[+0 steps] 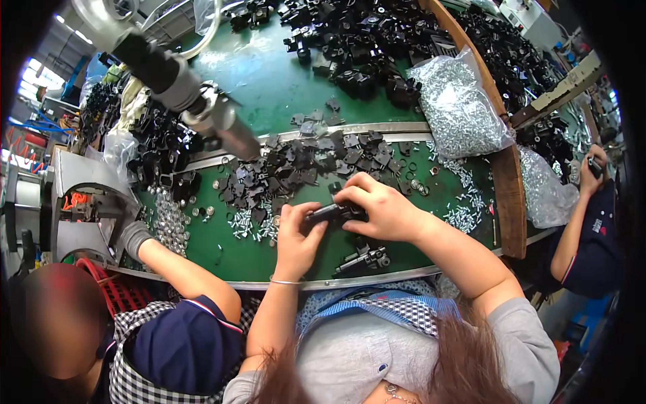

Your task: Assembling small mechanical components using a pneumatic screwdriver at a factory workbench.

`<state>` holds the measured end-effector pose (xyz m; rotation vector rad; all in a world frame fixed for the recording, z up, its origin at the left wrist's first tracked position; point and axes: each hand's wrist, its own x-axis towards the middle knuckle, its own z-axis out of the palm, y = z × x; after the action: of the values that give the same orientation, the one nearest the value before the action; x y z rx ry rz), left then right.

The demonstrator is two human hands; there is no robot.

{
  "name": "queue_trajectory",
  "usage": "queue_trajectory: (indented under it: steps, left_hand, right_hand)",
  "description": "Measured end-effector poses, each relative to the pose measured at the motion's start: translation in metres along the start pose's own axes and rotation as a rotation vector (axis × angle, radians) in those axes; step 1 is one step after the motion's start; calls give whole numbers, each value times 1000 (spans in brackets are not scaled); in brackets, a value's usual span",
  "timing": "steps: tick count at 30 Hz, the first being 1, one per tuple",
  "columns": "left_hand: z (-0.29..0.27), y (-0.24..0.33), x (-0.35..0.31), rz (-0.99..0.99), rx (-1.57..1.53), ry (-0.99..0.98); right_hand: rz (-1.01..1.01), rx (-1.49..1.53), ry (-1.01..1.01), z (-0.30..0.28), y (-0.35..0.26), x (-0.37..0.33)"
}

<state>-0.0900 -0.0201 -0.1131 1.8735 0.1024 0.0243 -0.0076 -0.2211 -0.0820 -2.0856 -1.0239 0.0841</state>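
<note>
Between my two hands is a small dark metal assembly point(328, 214) with a smooth cylindrical section, held just above the green worktable. My left hand point(296, 239) grips its near-left end with thumb and fingers. Around its other end my right hand point(387, 212) is closed, hiding part of it. A similar dark and silvery assembly point(363, 261) lies near the front edge, below my right hand. Just beyond my hands is a pile of flat dark metal plates point(289, 168). Small silver screws point(249, 225) are scattered beside my left hand.
A power screwdriver point(192, 101) hangs at upper left. Black parts point(363, 40) are heaped at the back. A clear bag of screws point(461, 104) leans by a wooden divider point(509, 195). A co-worker's gloved hand point(134, 237) is at left; another person's hand point(593, 168) is far right.
</note>
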Motion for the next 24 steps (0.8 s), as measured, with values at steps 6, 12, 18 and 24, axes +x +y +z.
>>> queue_trajectory:
  steps: [6, 12, 18, 24]
  left_hand:
    - [-2, 10, -4, 113, 141, -110]
    - [-25, 33, 17, 95, 126, -23]
    - [-12, 32, 69, 241, 840, 66]
    - [2, 24, 68, 291, 1034, 93]
  right_hand:
    - [79, -36, 68, -17, -20, -20]
    - [260, -87, 303, -54, 1, -50]
    - [519, -228, 249, -72, 15, -76]
    - [576, -315, 291, -85, 30, -85]
